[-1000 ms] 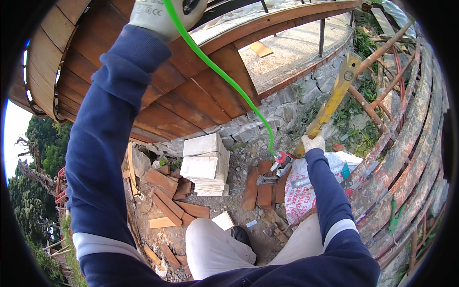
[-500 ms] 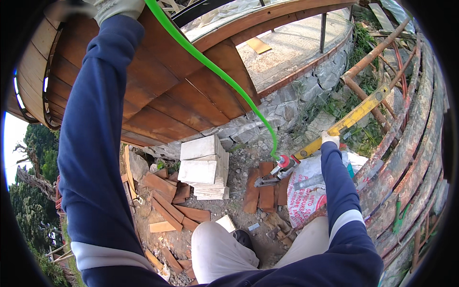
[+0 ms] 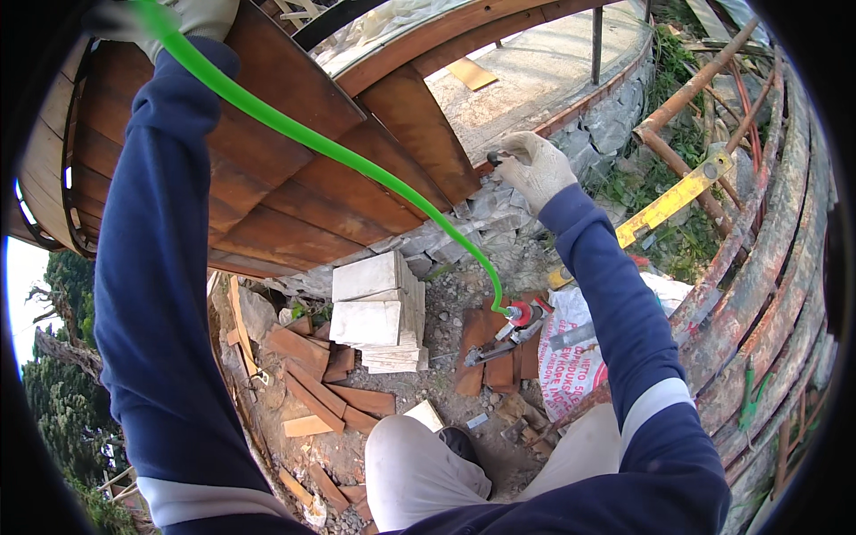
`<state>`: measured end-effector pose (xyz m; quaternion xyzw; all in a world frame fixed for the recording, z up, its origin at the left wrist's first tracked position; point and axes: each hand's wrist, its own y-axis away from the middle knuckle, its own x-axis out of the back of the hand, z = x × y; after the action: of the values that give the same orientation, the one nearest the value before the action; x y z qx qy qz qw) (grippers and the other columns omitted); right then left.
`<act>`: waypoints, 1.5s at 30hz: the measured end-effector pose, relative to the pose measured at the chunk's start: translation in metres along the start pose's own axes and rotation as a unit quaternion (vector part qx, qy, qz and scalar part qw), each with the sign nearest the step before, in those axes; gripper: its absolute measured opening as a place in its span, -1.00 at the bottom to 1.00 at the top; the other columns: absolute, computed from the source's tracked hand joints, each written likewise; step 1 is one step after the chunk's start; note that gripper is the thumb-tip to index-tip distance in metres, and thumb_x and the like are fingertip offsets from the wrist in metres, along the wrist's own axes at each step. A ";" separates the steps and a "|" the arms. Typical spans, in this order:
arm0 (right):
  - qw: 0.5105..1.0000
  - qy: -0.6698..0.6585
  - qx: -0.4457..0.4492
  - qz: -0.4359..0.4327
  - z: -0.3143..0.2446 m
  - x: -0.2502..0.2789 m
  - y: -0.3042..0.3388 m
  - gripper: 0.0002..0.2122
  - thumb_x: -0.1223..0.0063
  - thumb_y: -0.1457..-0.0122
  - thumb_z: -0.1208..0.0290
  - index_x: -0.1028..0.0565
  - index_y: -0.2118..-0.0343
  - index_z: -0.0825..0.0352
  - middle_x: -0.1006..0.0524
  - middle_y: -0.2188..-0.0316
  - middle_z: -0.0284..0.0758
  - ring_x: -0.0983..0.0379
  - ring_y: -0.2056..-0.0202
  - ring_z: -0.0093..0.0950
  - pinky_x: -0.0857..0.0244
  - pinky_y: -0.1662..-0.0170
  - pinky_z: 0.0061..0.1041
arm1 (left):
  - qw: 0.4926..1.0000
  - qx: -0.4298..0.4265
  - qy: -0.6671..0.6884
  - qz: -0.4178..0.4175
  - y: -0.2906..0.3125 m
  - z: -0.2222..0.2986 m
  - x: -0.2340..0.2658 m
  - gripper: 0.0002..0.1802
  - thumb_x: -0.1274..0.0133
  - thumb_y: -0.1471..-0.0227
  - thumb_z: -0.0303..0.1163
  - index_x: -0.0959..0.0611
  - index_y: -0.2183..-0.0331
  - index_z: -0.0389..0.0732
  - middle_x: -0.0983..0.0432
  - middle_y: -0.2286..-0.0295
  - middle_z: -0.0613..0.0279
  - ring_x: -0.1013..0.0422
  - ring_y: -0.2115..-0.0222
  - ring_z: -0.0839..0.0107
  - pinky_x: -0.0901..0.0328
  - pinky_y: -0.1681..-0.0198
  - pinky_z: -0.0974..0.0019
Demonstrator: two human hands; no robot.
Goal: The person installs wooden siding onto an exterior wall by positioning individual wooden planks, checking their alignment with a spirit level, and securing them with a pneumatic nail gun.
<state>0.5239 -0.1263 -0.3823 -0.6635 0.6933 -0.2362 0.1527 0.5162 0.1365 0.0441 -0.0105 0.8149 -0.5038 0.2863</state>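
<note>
My left hand [image 3: 198, 18], in a pale glove, is raised at the upper left by a curved wall of brown wooden shingles [image 3: 294, 178]. The picture's edge cuts it off and its fingers are hidden or smeared beside a dark blurred shape. A bright green hose [image 3: 357, 159] passes close to it and runs down to an air tool with a red cap [image 3: 526, 314], lying near the sack. My right hand [image 3: 538, 169], gloved too, is held out before the stone base, fingers pinched round a small dark thing. A yellow spirit level [image 3: 678, 198] leans to its right, untouched.
Square pale tiles [image 3: 367, 321] stand stacked on the ground, with loose wooden shingles [image 3: 308, 392] around them. A white printed sack [image 3: 575, 352] lies by my right knee. Rusty pipes [image 3: 687, 111] and long weathered poles [image 3: 767, 259] line the right side.
My right hand has let go of the spirit level and moved up and left toward the shingled wall. My left hand has shifted a little left, and the green hose has swung left with it.
</note>
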 end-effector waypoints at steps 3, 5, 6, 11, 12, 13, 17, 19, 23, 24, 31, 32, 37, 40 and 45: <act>0.995 0.082 0.024 -0.058 -0.063 -0.043 -0.066 -0.46 -0.35 0.05 0.13 -0.55 0.04 0.37 -0.61 0.15 -0.07 -0.57 0.12 -0.24 -0.41 0.01 -0.36 | 0.998 -0.009 0.058 0.017 -0.003 0.011 0.013 0.18 -0.19 0.08 0.11 0.05 -0.38 -0.09 0.17 -0.35 -0.11 0.29 -0.37 -0.16 0.32 -0.39 -0.21; 0.994 0.053 -0.009 -0.092 -0.068 -0.058 -0.094 -0.47 -0.32 0.06 0.07 -0.59 0.10 0.39 -0.63 0.19 -0.05 -0.58 0.14 -0.21 -0.41 0.01 -0.34 | 0.998 -0.003 0.062 0.031 0.007 0.019 0.007 0.19 -0.19 0.08 0.11 0.06 -0.39 -0.09 0.19 -0.36 -0.10 0.30 -0.37 -0.16 0.31 -0.39 -0.21; 0.993 0.004 -0.019 -0.114 -0.074 -0.064 -0.101 -0.48 -0.31 0.06 0.06 -0.60 0.14 0.40 -0.63 0.22 -0.05 -0.58 0.15 -0.21 -0.41 0.01 -0.35 | 0.997 -0.009 0.060 0.046 -0.003 0.021 0.010 0.19 -0.19 0.08 0.11 0.07 -0.39 -0.09 0.21 -0.36 -0.10 0.30 -0.37 -0.16 0.31 -0.39 -0.21; 0.994 -0.067 -0.056 -0.061 -0.064 -0.097 -0.096 -0.50 -0.29 0.09 0.05 -0.64 0.24 0.45 -0.65 0.33 -0.06 -0.59 0.21 -0.22 -0.40 0.04 -0.40 | 0.996 0.007 0.085 -0.026 0.001 0.022 0.034 0.21 -0.20 0.06 0.11 0.10 -0.38 -0.13 0.24 -0.37 -0.10 0.23 -0.36 -0.17 0.33 -0.40 -0.21; 0.993 -0.085 -0.059 -0.065 -0.068 -0.099 -0.090 -0.49 -0.29 0.10 0.05 -0.64 0.23 0.46 -0.64 0.32 -0.06 -0.58 0.21 -0.23 -0.40 0.04 -0.41 | 0.996 0.000 0.090 -0.024 0.002 0.020 0.036 0.21 -0.19 0.06 0.12 0.10 -0.38 -0.13 0.24 -0.37 -0.10 0.22 -0.36 -0.17 0.33 -0.40 -0.21; 0.991 -0.098 -0.058 -0.064 -0.071 -0.097 -0.093 -0.47 -0.30 0.12 0.05 -0.63 0.22 0.46 -0.64 0.32 -0.06 -0.58 0.21 -0.24 -0.40 0.05 -0.42 | 0.995 -0.003 0.097 -0.016 0.000 0.019 0.035 0.20 -0.18 0.05 0.13 0.10 -0.38 -0.13 0.23 -0.37 -0.10 0.21 -0.35 -0.16 0.33 -0.40 -0.22; 0.996 -0.047 -0.016 -0.070 -0.076 -0.076 -0.112 -0.62 -0.32 0.07 0.23 -0.62 0.27 0.45 -0.64 0.38 -0.21 -0.54 0.31 -0.45 -0.39 0.13 -0.48 | 0.996 0.015 0.086 -0.013 -0.009 0.030 0.038 0.19 -0.18 0.04 0.13 0.09 -0.38 -0.13 0.22 -0.37 -0.11 0.20 -0.36 -0.12 0.34 -0.40 -0.24; 0.990 -0.071 -0.050 -0.107 -0.080 -0.081 -0.112 -0.64 -0.31 0.07 0.28 -0.61 0.27 0.46 -0.64 0.38 -0.23 -0.53 0.31 -0.48 -0.39 0.13 -0.52 | 0.995 0.011 0.097 -0.016 -0.004 0.028 0.038 0.19 -0.18 0.04 0.13 0.09 -0.38 -0.13 0.22 -0.37 -0.10 0.21 -0.36 -0.12 0.34 -0.40 -0.24; 0.993 -0.090 -0.041 -0.065 -0.085 -0.096 -0.103 -0.65 -0.31 0.07 0.31 -0.61 0.27 0.47 -0.64 0.37 -0.23 -0.54 0.30 -0.47 -0.39 0.13 -0.51 | 0.994 0.016 0.107 -0.021 0.002 0.023 0.034 0.18 -0.17 0.04 0.13 0.08 -0.38 -0.13 0.22 -0.37 -0.10 0.22 -0.37 -0.11 0.35 -0.39 -0.25; 0.993 -0.097 -0.028 -0.054 -0.087 -0.097 -0.099 -0.65 -0.31 0.08 0.32 -0.61 0.26 0.46 -0.65 0.37 -0.22 -0.54 0.30 -0.46 -0.39 0.13 -0.51 | 0.994 0.011 0.105 -0.017 0.001 0.022 0.035 0.18 -0.17 0.04 0.13 0.08 -0.38 -0.13 0.22 -0.37 -0.09 0.23 -0.37 -0.11 0.35 -0.39 -0.25; 0.994 -0.082 -0.029 -0.069 -0.077 -0.091 -0.101 -0.69 -0.29 0.06 0.38 -0.61 0.25 0.44 -0.65 0.38 -0.25 -0.54 0.33 -0.46 -0.39 0.16 -0.48 | 0.992 0.010 0.120 -0.025 0.006 0.030 0.039 0.17 -0.17 0.04 0.13 0.07 -0.38 -0.13 0.22 -0.37 -0.08 0.25 -0.38 -0.09 0.36 -0.39 -0.27; 0.992 -0.097 -0.063 -0.046 -0.094 -0.092 -0.097 -0.68 -0.29 0.06 0.39 -0.60 0.24 0.44 -0.65 0.38 -0.26 -0.53 0.34 -0.49 -0.39 0.17 -0.48 | 0.992 0.011 0.122 -0.020 0.003 0.028 0.035 0.17 -0.17 0.04 0.13 0.07 -0.38 -0.13 0.22 -0.37 -0.08 0.26 -0.38 -0.08 0.37 -0.39 -0.27; 0.989 -0.135 0.012 -0.065 -0.087 -0.081 -0.108 -0.67 -0.24 0.00 0.36 -0.59 0.18 0.44 -0.65 0.28 -0.24 -0.56 0.24 -0.46 -0.42 0.08 -0.47 | 0.992 0.011 0.128 0.001 -0.018 0.029 0.041 0.17 -0.17 0.04 0.13 0.06 -0.38 -0.13 0.22 -0.37 -0.07 0.28 -0.38 -0.07 0.38 -0.39 -0.28; 0.998 -0.048 -0.016 -0.023 -0.071 -0.086 -0.104 -0.60 -0.29 0.09 0.24 -0.62 0.22 0.43 -0.65 0.34 -0.10 -0.58 0.25 -0.29 -0.41 0.14 -0.34 | 0.991 0.020 0.131 -0.020 0.000 0.034 0.039 0.16 -0.17 0.04 0.12 0.05 -0.38 -0.13 0.21 -0.37 -0.06 0.29 -0.39 -0.06 0.38 -0.38 -0.29; 0.997 -0.063 0.009 0.040 -0.065 -0.082 -0.108 -0.64 -0.28 0.04 0.26 -0.62 0.22 0.42 -0.65 0.32 -0.12 -0.58 0.23 -0.37 -0.41 0.09 -0.41 | 0.990 0.027 0.137 0.000 -0.024 0.039 0.039 0.16 -0.17 0.03 0.12 0.04 -0.38 -0.13 0.21 -0.37 -0.05 0.31 -0.39 -0.05 0.39 -0.38 -0.30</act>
<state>0.5872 -0.0372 -0.2788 -0.6474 0.7061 -0.1943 0.2113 0.4957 0.0813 0.0333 0.0664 0.8326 -0.5223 0.1721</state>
